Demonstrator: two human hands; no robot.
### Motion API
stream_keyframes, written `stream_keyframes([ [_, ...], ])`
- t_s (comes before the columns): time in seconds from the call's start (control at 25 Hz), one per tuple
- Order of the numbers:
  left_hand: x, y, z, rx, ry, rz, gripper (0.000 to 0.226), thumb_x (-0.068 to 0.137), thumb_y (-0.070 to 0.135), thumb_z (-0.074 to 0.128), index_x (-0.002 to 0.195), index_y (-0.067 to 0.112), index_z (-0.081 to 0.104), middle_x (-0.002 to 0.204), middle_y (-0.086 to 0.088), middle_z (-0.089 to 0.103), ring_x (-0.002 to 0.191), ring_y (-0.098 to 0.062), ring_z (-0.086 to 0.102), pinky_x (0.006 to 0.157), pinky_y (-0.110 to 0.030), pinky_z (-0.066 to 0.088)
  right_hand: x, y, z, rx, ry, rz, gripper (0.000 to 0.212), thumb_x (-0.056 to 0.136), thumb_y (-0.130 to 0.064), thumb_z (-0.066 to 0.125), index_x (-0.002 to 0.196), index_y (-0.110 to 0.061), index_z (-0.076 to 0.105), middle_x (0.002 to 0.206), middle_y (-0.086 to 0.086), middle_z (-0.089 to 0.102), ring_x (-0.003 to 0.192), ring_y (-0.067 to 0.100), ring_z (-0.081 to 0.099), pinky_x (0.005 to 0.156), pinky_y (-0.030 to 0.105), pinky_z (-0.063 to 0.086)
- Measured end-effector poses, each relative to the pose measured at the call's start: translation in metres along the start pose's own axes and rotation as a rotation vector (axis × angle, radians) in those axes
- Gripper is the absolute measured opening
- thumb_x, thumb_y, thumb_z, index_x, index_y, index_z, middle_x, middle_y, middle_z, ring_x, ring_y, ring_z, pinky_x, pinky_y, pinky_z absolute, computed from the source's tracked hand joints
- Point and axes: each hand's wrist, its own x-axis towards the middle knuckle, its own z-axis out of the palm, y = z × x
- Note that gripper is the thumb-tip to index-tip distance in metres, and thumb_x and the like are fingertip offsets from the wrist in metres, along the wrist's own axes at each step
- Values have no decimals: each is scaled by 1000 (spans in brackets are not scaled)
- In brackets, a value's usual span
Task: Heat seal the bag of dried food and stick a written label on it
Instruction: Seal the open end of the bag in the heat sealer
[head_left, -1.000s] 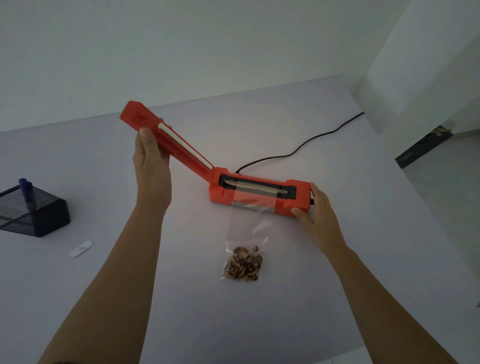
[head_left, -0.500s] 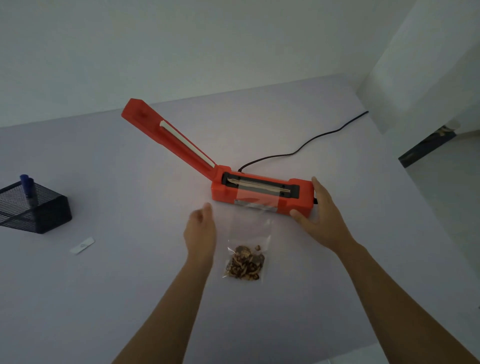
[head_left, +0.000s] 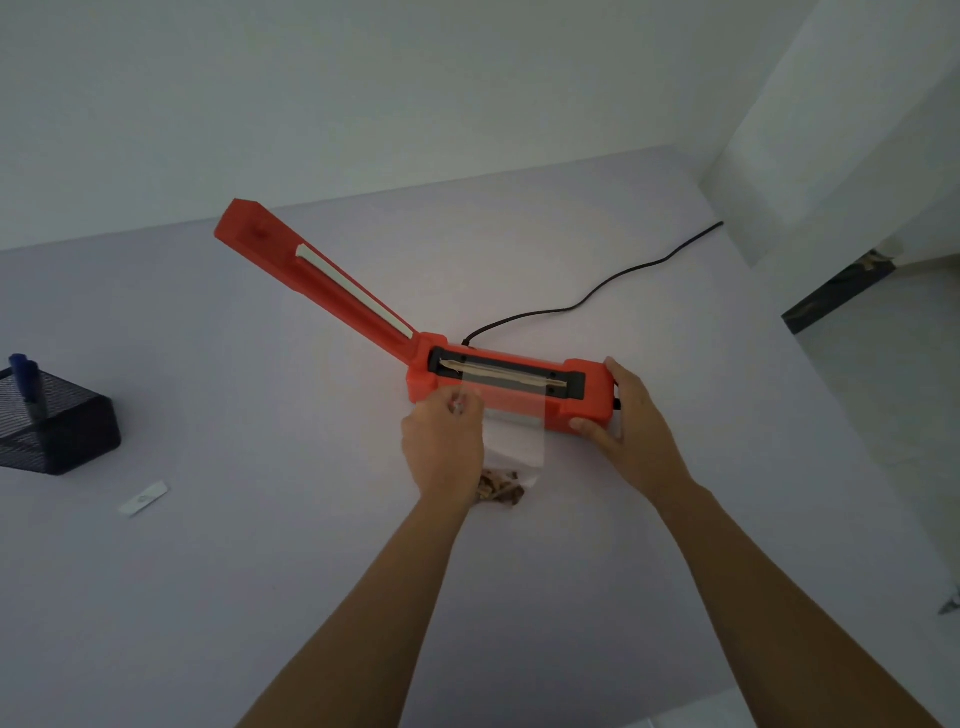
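Note:
An orange heat sealer (head_left: 584, 410) stands on the table with its lid arm (head_left: 317, 280) raised up to the left. A clear bag (head_left: 517, 441) with brown dried food (head_left: 501, 488) at its bottom lies in front of the sealer, and its top edge rests across the sealing strip. My left hand (head_left: 441, 447) pinches the bag's upper left edge by the sealer's front. My right hand (head_left: 634, 421) grips the sealer's right end. A small white label (head_left: 143, 499) lies on the table at the left.
A black mesh holder (head_left: 57, 431) with a blue pen (head_left: 23, 374) stands at the far left. The sealer's black cord (head_left: 597, 291) runs back to the right. The table (head_left: 208, 597) ends at a wall behind and at an edge on the right.
My left hand let go of the raised lid arm, came down to the bag and took hold of its upper left edge. The lid stays up. My right hand stays on the sealer's end.

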Motion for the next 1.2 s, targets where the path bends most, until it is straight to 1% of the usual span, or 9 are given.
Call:
stream_keyframes([
  [0.16,-2,5,3,20,53,20,23,88,16,52,72,12,67,60,-10,62,52,-17,48,49,-22,38,0,0,2,-6,17,-6,80,80,-34,69,143,-14,24,144,5,36,129,18,38,101,25,31],
  [0.36,-5,9,5,-29,50,99,20,90,14,53,79,14,70,49,4,47,44,-9,37,45,-11,32,0,0,2,18,22,-15,79,79,-30,70,142,-13,25,143,6,37,127,18,39,100,24,31],
  [0.48,-10,12,8,-65,66,177,17,91,13,55,85,9,71,49,11,45,41,-7,37,44,-9,34,0,1,3,34,13,-14,79,80,-30,70,143,-14,24,142,5,36,126,13,37,101,24,30],
  [0.64,-18,11,10,-101,91,270,16,91,15,58,99,8,71,55,9,49,42,-3,40,46,-5,36,1,2,2,50,5,-12,80,79,-32,70,143,-15,24,142,4,36,127,14,38,101,24,31],
  [0.76,-23,11,9,-84,101,359,16,92,17,58,100,9,69,50,11,42,40,-5,36,44,-11,33,1,3,3,42,1,-8,82,78,-32,71,143,-15,24,142,5,36,127,14,37,101,24,31],
  [0.88,-27,10,7,-77,94,376,16,94,22,54,100,12,64,50,6,41,43,-13,38,42,-31,39,2,4,3,45,3,-3,82,78,-31,72,143,-14,24,142,5,36,125,13,38,102,26,32],
  [0.96,-31,12,2,-136,83,343,14,94,24,51,98,14,61,52,2,45,45,-17,44,44,-38,44,1,5,3,47,3,-6,82,78,-30,72,143,-13,24,142,6,36,122,10,37,104,29,34],
  [1.08,-35,20,-11,-232,54,289,5,95,26,50,93,24,54,62,-12,56,55,-29,55,50,-41,48,1,4,2,23,-5,-13,84,78,-32,71,144,-12,22,144,8,34,127,14,37,108,38,34],
  [1.2,-33,16,-31,-276,39,204,9,95,31,48,91,24,52,62,-8,59,56,-18,56,53,-36,51,-1,-4,-2,-138,-18,-2,91,81,-41,65,147,-11,10,153,10,22,138,21,24,115,40,24],
])
